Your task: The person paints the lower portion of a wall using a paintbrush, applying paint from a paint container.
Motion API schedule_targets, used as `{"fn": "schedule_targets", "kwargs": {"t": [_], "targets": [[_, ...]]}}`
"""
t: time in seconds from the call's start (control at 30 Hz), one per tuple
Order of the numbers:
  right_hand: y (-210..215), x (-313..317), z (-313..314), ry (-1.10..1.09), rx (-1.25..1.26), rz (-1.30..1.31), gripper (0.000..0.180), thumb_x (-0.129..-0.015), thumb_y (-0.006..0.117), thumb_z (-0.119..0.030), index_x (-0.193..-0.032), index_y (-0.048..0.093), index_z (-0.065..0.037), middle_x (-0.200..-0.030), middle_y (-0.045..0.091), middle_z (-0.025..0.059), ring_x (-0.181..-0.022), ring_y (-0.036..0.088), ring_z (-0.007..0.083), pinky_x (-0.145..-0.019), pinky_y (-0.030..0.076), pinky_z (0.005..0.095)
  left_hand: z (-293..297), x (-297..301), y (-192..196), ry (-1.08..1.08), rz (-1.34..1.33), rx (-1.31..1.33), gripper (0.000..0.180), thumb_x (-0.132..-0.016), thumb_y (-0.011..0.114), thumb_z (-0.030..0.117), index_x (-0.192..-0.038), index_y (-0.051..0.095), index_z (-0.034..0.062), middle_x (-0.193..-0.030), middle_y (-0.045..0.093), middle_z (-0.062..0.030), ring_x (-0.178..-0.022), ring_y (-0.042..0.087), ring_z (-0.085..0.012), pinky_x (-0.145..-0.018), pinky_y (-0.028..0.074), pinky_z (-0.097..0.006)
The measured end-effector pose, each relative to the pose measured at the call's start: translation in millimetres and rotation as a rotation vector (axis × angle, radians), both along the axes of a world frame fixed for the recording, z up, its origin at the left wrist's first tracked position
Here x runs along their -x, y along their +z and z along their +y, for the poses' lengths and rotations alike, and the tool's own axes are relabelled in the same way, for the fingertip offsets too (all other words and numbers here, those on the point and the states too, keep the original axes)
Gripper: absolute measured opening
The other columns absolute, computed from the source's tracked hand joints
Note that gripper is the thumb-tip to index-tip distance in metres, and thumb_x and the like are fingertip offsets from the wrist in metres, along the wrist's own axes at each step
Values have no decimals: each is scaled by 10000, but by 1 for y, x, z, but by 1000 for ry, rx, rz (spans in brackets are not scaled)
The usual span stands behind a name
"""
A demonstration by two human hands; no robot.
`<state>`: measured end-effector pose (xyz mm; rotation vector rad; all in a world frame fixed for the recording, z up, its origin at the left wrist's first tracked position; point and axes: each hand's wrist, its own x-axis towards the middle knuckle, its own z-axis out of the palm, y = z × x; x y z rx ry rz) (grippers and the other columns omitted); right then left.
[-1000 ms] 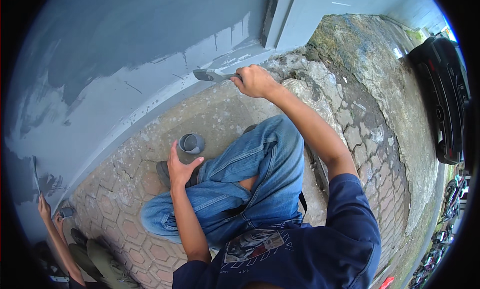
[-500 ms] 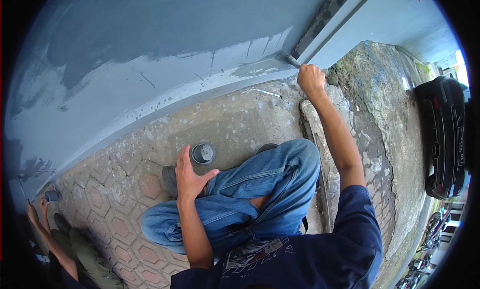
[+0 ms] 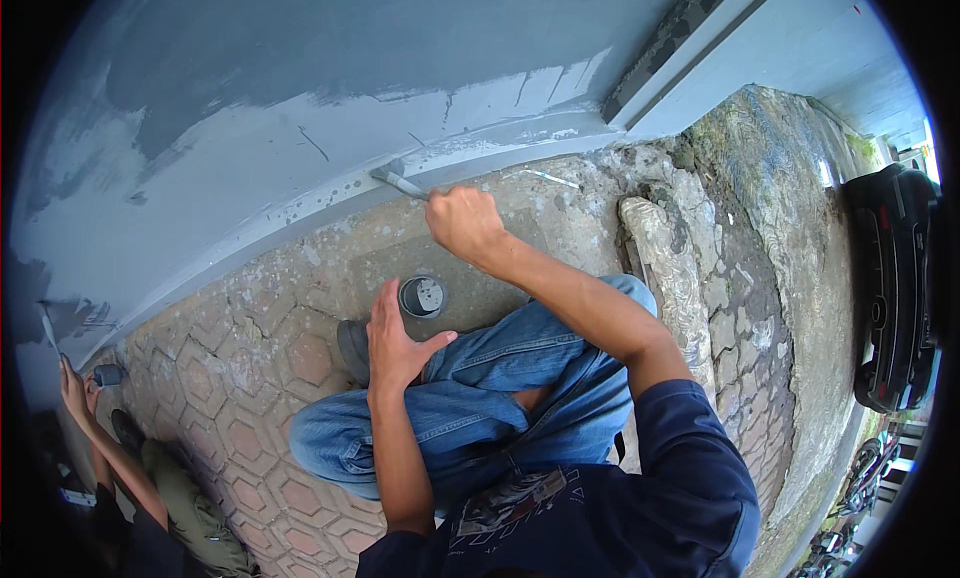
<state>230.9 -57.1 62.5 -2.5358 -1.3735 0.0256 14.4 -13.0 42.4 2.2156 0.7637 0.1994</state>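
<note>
Right hand (image 3: 463, 223) fist clamped on paintbrush (image 3: 398, 181), bristles touching grey wall (image 3: 300, 88) base. Left hand (image 3: 393, 340) spread open, resting on knee (image 3: 440, 373) beside paint can (image 3: 422, 296).

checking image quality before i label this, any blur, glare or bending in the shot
Head view: soft daylight, no harsh glare; the wall and its base edge bow from the fisheye, and the corners are black. The right hand with the brush and the left hand by the paint can look sharp; the car at the rim is squeezed.

Navy short-sleeved tee (image 3: 640, 498) with chest print, blue jeans (image 3: 500, 398), dark shoe (image 3: 353, 346).
</note>
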Motion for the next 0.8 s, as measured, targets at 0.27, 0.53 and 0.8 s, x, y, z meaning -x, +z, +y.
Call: {"fn": "schedule_targets", "kwargs": {"t": [0.27, 0.53, 0.8], "targets": [[11, -109, -81, -592, 38, 49, 369, -843, 653, -329, -877, 695, 36, -884, 690, 267, -852, 692, 418, -778, 569, 468, 0, 2, 0, 15, 10, -15, 1095, -560, 915, 340, -1440, 348, 19, -1428, 436, -237, -1323, 424, -388, -1080, 364, -453], [12, -142, -147, -939, -47, -97, 315, -819, 656, -266, -849, 700, 44, -906, 685, 285, -865, 684, 435, -781, 556, 489, 2, 1, -3, -27, 41, 28, 1121, -595, 890, 412, -1469, 290, 50, -1495, 357, -215, -1387, 338, -368, -1082, 317, -503], [-6, -48, -51, -401, -139, 157, 300, -831, 653, -274, -826, 716, 19, -773, 657, 297, -783, 665, 462, -764, 548, 499, 2, 3, -5, -19, 49, 54, 1123, -596, 887, 424, -1468, 291, 42, -1494, 361, -217, -1391, 336, -364, -1087, 312, -505]]}}
